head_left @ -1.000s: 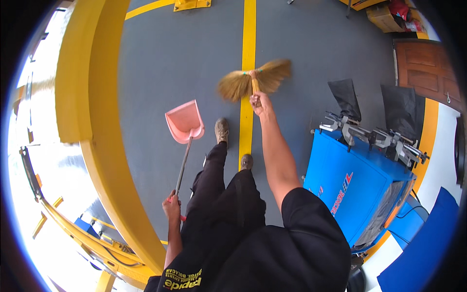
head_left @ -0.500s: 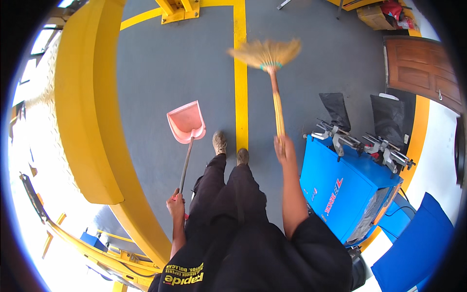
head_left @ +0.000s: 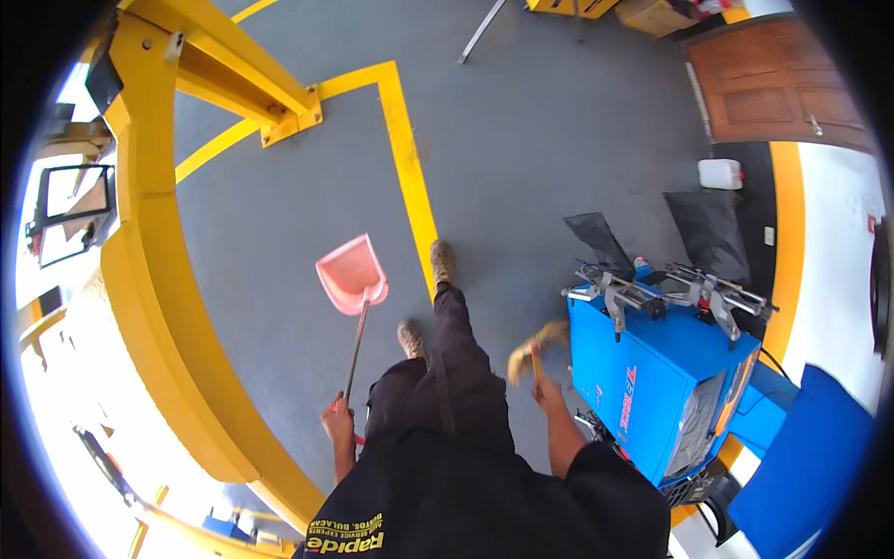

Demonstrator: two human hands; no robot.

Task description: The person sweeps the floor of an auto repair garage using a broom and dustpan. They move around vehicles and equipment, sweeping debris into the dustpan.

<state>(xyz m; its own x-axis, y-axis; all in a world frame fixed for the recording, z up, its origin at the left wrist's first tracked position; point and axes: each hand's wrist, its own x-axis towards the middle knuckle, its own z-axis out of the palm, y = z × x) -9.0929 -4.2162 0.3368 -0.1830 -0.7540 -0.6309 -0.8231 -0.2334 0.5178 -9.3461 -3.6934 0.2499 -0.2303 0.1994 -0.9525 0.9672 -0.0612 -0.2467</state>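
Observation:
My left hand [head_left: 339, 419] is closed round the handle of a long-handled pink dustpan [head_left: 352, 272]. The pan hangs ahead of my left foot, its open side facing forward. Whether it touches the floor, I cannot tell. On my right, my right hand [head_left: 547, 395] grips a straw broom [head_left: 540, 352] by its handle. The broom's bristles are seen foreshortened, close beyond the hand and near the blue machine. Both my shoes show on the grey floor, the right one farther forward beside the yellow line.
A blue machine [head_left: 643, 373] with metal clamps [head_left: 643, 296] on top stands at my right. A yellow post [head_left: 154, 279] rises along the left, with another yellow base plate [head_left: 293, 116] ahead. At the far right are a white jug [head_left: 720, 174] and a brown door [head_left: 773, 88].
The broom has swung down from far ahead to close by my right side. My right foot has stepped forward, and the view has shifted onward and turned. The dustpan stays in my left hand.

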